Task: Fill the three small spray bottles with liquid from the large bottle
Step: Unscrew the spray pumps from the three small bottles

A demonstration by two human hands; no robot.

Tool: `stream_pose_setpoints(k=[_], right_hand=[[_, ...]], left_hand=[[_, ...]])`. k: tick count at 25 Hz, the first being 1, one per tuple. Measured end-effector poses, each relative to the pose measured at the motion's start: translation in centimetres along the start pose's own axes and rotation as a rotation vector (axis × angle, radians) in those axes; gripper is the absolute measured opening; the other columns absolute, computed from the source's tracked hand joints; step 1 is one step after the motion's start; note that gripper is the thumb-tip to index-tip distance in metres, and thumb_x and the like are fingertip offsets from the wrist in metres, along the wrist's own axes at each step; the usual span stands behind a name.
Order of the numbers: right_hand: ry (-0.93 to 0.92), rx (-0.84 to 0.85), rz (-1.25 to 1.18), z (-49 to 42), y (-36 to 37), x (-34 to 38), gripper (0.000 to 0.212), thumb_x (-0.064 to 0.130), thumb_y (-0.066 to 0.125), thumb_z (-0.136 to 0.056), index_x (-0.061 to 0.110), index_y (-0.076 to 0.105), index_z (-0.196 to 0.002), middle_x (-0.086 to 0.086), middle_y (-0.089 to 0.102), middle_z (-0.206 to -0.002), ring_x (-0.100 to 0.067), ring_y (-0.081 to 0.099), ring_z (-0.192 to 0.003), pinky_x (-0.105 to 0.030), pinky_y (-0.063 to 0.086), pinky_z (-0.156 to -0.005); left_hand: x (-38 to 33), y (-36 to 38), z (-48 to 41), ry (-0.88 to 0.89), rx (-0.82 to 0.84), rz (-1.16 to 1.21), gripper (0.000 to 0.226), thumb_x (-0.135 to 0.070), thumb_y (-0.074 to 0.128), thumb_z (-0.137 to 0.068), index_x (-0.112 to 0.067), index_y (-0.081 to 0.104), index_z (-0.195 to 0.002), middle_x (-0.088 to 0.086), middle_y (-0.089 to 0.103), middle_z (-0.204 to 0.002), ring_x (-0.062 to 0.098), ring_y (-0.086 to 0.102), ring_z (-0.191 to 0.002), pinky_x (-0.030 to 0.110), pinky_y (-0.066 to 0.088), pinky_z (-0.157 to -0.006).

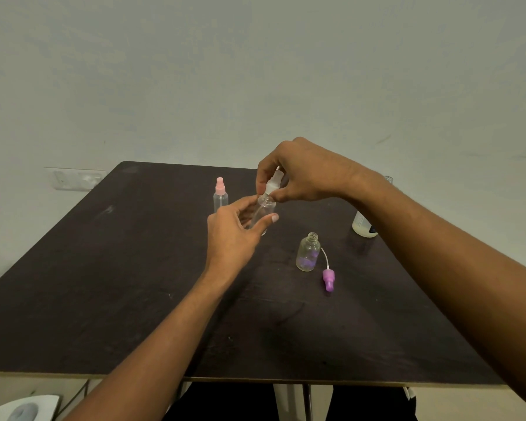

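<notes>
Dark table (104, 284) — bottle (263, 212) in left hand (231, 235), cap (273, 183) in right hand (304, 174)

On the table (104, 284), a capped bottle (220, 197) stands near the far edge. Just to its right, the left hand (231, 235) holds a tilted bottle (263, 214) above the middle, with the right hand (301, 174) pinching its top (272, 185). Nearer and to the right stands an open bottle (308, 253), with a loose sprayer (327, 278) lying just to its right. The large bottle (362, 224) stands toward the right edge, partly behind the right forearm.

Dark brown table (134, 268); pink cap (220, 186); purple cap (327, 279); white cap (273, 184); clear bottles; pale grey-green wall (255, 71).
</notes>
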State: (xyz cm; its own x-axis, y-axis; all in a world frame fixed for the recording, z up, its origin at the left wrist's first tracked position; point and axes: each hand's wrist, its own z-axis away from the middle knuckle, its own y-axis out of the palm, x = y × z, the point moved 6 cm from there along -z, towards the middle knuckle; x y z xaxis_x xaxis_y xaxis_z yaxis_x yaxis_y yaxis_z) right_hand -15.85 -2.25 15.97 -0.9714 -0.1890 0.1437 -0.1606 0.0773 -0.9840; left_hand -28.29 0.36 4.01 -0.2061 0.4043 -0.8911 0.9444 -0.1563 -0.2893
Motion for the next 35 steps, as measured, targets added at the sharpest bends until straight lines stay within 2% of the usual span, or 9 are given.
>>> stream_pose_setpoints(k=[4,7,13,16,20,23,26,29,35], right_hand=[[0.019,-0.05,-0.03,0.6,-1.4,-0.5,0.017,0.025,0.085,-0.086,0.031,0.079,-0.101,0.016,0.071,-0.1,0.004,0.062,-0.08,-0.022,0.053,-0.076],[0.052,-0.067,-0.042,1.1,-2.6,-1.2,0.018,0.03,0.086,-0.085,0.033,0.077,-0.101,0.015,0.072,-0.101,-0.004,0.067,-0.088,-0.028,0.055,-0.08],[0.092,-0.106,-0.078,2.8,-4.5,-2.4,0.018,0.036,0.085,-0.085,0.036,0.077,-0.102,0.013,0.073,-0.105,-0.006,0.067,-0.091,-0.036,0.059,-0.086],[0.135,-0.2,-0.169,4.5,-5.3,-3.5,0.02,0.041,0.084,-0.085,0.036,0.077,-0.103,0.012,0.075,-0.107,-0.007,0.07,-0.095,-0.037,0.06,-0.091],[0.227,-0.396,-0.401,7.6,-3.8,-4.9,0.017,0.041,0.084,-0.087,0.036,0.08,-0.103,0.013,0.078,-0.102,-0.002,0.074,-0.093,-0.029,0.061,-0.089],[0.311,-0.533,-0.497,9.4,-1.8,-5.3,0.019,0.041,0.086,-0.085,0.032,0.082,-0.1,0.013,0.079,-0.098,-0.007,0.076,-0.088,-0.03,0.063,-0.086],[0.349,-0.632,-0.566,10.3,-0.3,-5.1,0.016,0.036,0.09,-0.082,0.027,0.081,-0.093,0.011,0.079,-0.087,-0.009,0.077,-0.076,-0.022,0.062,-0.075],[0.371,-0.668,-0.54,10.6,0.6,-5.0,0.015,0.035,0.091,-0.08,0.027,0.08,-0.087,0.011,0.077,-0.077,-0.004,0.074,-0.07,-0.008,0.05,-0.063],[0.37,-0.664,-0.454,10.7,1.3,-4.4,0.015,0.039,0.088,-0.082,0.029,0.08,-0.089,0.009,0.075,-0.076,-0.006,0.069,-0.074,-0.008,0.052,-0.066]], left_hand=[[0.4,-0.1,0.0,-0.013,-0.003,0.008,0.051,-0.034,0.087,-0.081,-0.021,0.073,-0.128,-0.005,0.077,-0.115,0.005,0.072,-0.106,0.03,0.06,-0.096],[0.6,-0.1,0.1,-0.007,0.005,0.029,0.048,-0.031,0.088,-0.081,-0.022,0.075,-0.126,-0.008,0.078,-0.113,0.002,0.073,-0.104,0.028,0.06,-0.095],[1.0,-0.1,0.1,0.002,0.006,0.015,0.042,-0.032,0.088,-0.081,-0.027,0.076,-0.12,-0.014,0.078,-0.106,-0.004,0.072,-0.099,0.021,0.059,-0.092],[1.3,-0.5,0.1,0.008,-0.005,0.015,0.039,-0.033,0.09,-0.079,-0.028,0.077,-0.116,-0.018,0.077,-0.099,-0.009,0.071,-0.094,0.017,0.059,-0.089],[1.5,-0.9,-0.1,0.015,-0.013,0.02,0.041,-0.033,0.09,-0.079,-0.025,0.077,-0.117,-0.016,0.078,-0.101,-0.008,0.072,-0.094,0.017,0.059,-0.088],[1.4,-1.0,0.0,0.011,-0.011,0.036,0.041,-0.031,0.09,-0.079,-0.025,0.077,-0.118,-0.018,0.077,-0.1,-0.008,0.072,-0.094,0.013,0.057,-0.086],[1.1,-0.9,0.1,0.014,-0.005,0.049,0.041,-0.03,0.09,-0.079,-0.025,0.076,-0.118,-0.021,0.075,-0.097,-0.01,0.071,-0.092,0.008,0.054,-0.082],[0.9,-0.9,0.3,0.02,-0.006,0.067,0.041,-0.03,0.091,-0.079,-0.025,0.077,-0.118,-0.018,0.077,-0.1,-0.009,0.072,-0.093,0.01,0.056,-0.084],[0.9,-1.2,0.5,0.034,-0.002,0.037,0.038,-0.033,0.089,-0.08,-0.03,0.075,-0.115,-0.022,0.075,-0.101,-0.009,0.071,-0.097,0.011,0.056,-0.086]])
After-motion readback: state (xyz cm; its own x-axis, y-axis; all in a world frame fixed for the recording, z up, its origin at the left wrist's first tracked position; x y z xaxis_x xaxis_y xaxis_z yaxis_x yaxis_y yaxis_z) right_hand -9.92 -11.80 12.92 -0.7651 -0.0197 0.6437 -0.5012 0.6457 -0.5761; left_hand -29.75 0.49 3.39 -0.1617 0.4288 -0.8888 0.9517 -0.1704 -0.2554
